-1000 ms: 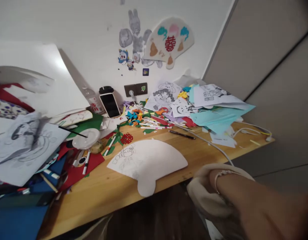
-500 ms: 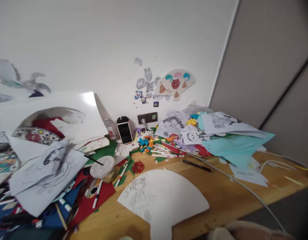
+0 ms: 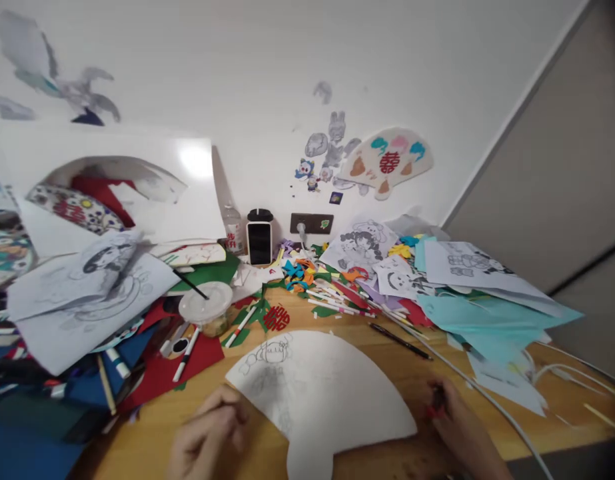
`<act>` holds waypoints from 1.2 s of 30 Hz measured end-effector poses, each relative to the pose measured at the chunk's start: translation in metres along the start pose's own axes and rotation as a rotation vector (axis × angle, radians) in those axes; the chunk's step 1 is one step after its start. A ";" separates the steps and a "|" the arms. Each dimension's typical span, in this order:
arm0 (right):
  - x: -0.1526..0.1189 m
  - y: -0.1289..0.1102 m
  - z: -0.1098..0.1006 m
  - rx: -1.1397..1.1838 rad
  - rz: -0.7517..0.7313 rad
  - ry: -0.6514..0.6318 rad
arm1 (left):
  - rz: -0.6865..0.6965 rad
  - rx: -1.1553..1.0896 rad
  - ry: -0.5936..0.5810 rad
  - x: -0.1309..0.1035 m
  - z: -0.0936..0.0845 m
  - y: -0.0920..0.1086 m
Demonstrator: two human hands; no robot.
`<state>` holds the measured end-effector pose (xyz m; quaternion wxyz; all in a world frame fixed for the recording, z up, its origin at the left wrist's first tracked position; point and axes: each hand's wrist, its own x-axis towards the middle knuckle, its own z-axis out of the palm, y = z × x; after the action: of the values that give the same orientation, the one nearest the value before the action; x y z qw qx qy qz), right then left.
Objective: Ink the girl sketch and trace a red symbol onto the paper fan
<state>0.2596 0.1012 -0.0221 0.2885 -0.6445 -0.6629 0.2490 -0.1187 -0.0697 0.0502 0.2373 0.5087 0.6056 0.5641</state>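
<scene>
A white fan-shaped board lies on the wooden table, its short handle toward me. Pencil lines on its left part form a cartoon figure with a round head. Just left of the board, my left hand hovers with loosely curled fingers, and nothing shows in them. Beyond the board's right corner, my right hand is closed around a small black and red object, too blurred to name. A black pen rests on the table ahead of that hand.
Coloured paper scraps, markers and drawings crowd the table's back. A plastic cup with a dark stick stands at left, near a red paper double-happiness cutout. A white cable crosses on the right. A decorated fan is on the wall.
Both my hands have come into view from below, the right one holding the small black and red object. The camera view has shifted; the fan-shaped board stays on the table.
</scene>
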 end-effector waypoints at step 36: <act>0.112 -0.138 0.065 -0.409 -0.602 -0.253 | 0.640 0.378 -0.298 -0.023 0.122 -0.059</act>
<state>0.1154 0.2093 0.0360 0.1302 -0.4293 -0.8888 0.0935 -0.0253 -0.0269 -0.0412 0.0372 0.7826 0.4684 0.4083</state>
